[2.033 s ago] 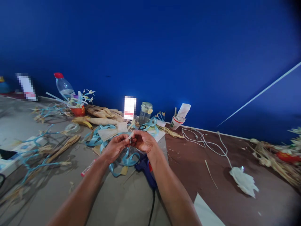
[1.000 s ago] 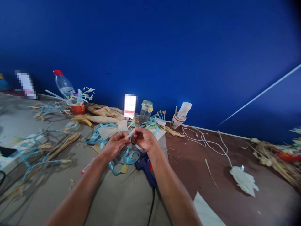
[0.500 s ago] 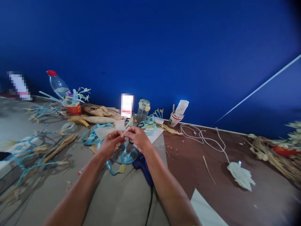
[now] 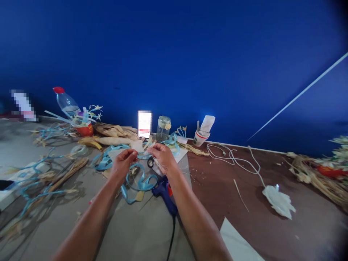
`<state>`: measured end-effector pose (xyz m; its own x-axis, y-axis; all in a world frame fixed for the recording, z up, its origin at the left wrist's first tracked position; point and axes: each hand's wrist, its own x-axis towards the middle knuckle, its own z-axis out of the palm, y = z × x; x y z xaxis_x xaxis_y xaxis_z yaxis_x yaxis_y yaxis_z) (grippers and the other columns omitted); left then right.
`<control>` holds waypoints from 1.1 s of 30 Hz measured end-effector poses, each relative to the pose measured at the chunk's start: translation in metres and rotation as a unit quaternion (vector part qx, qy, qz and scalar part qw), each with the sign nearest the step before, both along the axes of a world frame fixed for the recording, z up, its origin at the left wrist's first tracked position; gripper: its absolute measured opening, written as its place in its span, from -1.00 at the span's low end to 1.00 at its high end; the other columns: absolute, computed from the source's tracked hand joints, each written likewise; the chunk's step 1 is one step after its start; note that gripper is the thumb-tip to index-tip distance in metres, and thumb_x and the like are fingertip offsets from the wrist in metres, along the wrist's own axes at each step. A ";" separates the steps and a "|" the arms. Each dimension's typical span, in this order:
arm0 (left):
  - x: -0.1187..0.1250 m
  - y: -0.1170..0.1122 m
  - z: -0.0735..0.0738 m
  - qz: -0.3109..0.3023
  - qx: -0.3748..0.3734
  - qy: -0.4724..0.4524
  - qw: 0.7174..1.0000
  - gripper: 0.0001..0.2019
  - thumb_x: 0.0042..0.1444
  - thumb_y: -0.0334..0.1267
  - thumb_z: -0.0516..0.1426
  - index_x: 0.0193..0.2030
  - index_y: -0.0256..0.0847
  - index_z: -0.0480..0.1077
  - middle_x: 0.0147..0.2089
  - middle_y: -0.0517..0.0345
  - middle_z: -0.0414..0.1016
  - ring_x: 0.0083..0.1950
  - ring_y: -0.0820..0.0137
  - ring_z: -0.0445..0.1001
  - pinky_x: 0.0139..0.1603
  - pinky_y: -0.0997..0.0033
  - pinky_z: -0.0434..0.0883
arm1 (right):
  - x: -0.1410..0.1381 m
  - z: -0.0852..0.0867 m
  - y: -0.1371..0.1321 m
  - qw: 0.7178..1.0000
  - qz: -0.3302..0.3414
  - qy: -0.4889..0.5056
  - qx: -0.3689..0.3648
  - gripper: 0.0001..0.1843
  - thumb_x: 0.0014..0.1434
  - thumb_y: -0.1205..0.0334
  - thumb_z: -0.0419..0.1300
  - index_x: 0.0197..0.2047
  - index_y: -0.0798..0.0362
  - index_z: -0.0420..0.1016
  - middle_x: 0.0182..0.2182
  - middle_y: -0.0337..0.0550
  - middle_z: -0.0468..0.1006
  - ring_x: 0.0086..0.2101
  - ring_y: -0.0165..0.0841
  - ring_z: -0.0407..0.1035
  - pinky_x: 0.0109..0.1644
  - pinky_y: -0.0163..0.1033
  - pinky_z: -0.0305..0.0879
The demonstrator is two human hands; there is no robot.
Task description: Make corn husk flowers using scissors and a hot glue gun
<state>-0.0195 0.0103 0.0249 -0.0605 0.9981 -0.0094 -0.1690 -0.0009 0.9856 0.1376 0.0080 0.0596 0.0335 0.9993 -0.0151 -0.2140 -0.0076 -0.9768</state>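
My left hand is raised over the cluttered table with thumb and fingers pinched together; what they hold, if anything, is too small to make out. My right hand is a short way to its right, its fingertips pinching a small whitish piece. Below and between the hands, a light blue ribbon lies in loose loops. A dark blue glue gun rests beside the ribbon, under my right forearm. Close below my right hand is a black ring, perhaps a scissor handle.
Toward the wall stand a lit phone, a clear jar and a paper cup. Blue-stemmed flowers, dried husks and a red-capped bottle are on the left. A white cable and a white leaf-shaped object lie right.
My hands, whose fingertips met before, have come apart, the left moving left and the right slightly right. The small whitish piece stays with the right fingers. The view has shifted slightly.
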 end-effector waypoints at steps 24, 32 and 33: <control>-0.006 0.013 0.006 -0.125 0.060 0.666 0.733 -0.88 -0.16 -0.25 0.17 -0.63 -0.15 0.33 -0.58 0.06 0.39 -0.41 0.21 0.38 -0.35 0.35 0.14 | 0.010 0.022 -0.008 0.998 -0.013 -0.020 0.053 -0.81 -0.18 0.16 0.26 -0.63 0.06 0.37 -0.68 -0.40 0.25 -0.56 -0.49 0.08 -0.42 -0.32 0.01; -0.020 0.018 0.034 -0.116 0.050 0.568 0.813 -0.86 -0.06 -0.21 0.09 -0.54 -0.20 0.38 -0.59 0.20 0.35 -0.51 0.37 0.29 -0.44 0.41 0.13 | 0.011 0.020 -0.006 0.999 0.002 0.028 0.034 -0.80 -0.19 0.15 0.27 -0.60 0.07 0.37 -0.68 -0.41 0.26 -0.56 -0.51 0.07 -0.42 -0.32 0.01; -0.023 0.017 0.041 -0.109 0.058 0.503 0.855 -0.85 -0.06 -0.18 0.12 -0.53 -0.20 0.38 -0.60 0.24 0.34 -0.52 0.40 0.27 -0.46 0.43 0.13 | 0.012 0.020 -0.006 0.999 0.003 0.043 0.030 -0.81 -0.19 0.16 0.28 -0.59 0.07 0.38 -0.68 -0.41 0.26 -0.57 -0.52 0.08 -0.42 -0.32 0.01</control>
<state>-0.0428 0.0274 0.0660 0.2071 0.9776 0.0375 0.7563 -0.1843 0.6277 0.1495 0.0020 0.0801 0.0296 0.9987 0.0424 -0.2968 0.0493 -0.9537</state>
